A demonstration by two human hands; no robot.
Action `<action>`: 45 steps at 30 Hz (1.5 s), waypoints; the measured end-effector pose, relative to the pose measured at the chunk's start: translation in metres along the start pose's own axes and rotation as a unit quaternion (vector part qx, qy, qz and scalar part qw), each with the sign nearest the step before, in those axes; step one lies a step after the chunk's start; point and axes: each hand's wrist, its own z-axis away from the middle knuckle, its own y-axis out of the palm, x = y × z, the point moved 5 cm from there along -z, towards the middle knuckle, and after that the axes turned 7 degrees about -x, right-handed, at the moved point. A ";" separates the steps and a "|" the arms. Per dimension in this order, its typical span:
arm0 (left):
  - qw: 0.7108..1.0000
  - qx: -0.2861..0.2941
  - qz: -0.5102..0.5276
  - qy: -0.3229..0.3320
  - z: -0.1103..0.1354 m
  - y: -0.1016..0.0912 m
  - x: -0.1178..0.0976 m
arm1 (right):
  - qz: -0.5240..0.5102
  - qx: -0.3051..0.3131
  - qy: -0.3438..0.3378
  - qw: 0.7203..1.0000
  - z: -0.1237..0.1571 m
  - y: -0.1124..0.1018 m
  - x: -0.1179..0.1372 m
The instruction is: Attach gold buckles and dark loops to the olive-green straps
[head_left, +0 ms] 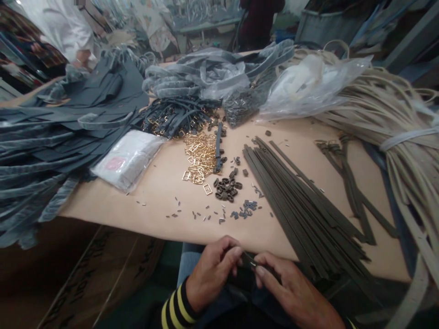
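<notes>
Just off the table's front edge, my left hand (pixel 215 269) pinches one end of a thin dark strip (pixel 247 257) between thumb and fingers. The other end sits in the fingertips of my right hand (pixel 291 285), also closed. A small shiny piece, perhaps metal, shows by the right thumb; its exact kind is too small to tell. Ahead on the table lie small dark strap loops (pixel 226 189), loose small metal pieces (pixel 247 208) and a pile of gold buckles (pixel 200 155). A bundle of long dark olive straps (pixel 302 210) lies right of them.
Grey cut pieces (pixel 109 87) cover the left side, beside a plastic-wrapped white packet (pixel 128 157). Dark buckled straps (pixel 178 114) and a clear bag (pixel 308 87) lie at the back. Long beige straps (pixel 387 105) fill the right. Other people stand beyond the table.
</notes>
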 end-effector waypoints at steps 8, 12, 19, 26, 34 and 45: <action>0.881 -0.115 -0.417 0.189 -0.085 -0.080 -0.053 | 0.008 0.008 0.019 1.000 -0.002 0.000 -0.006; 0.887 -0.093 -0.423 0.159 -0.106 -0.085 -0.054 | 0.014 0.005 0.014 1.000 0.000 0.001 -0.006; 0.912 -0.094 -0.378 0.128 -0.080 -0.074 -0.055 | 0.004 -0.018 -0.007 1.000 0.007 -0.002 -0.005; 0.988 -0.089 0.112 -0.050 -0.003 -0.004 -0.013 | -0.015 -0.103 -0.010 0.995 0.014 -0.009 -0.005; 0.952 -0.123 0.258 -0.106 0.027 0.042 0.009 | -0.039 -0.144 -0.006 0.989 0.023 -0.004 -0.013; 0.951 -0.125 0.257 -0.113 0.043 0.055 0.021 | -0.044 -0.152 -0.027 0.987 0.035 -0.004 -0.012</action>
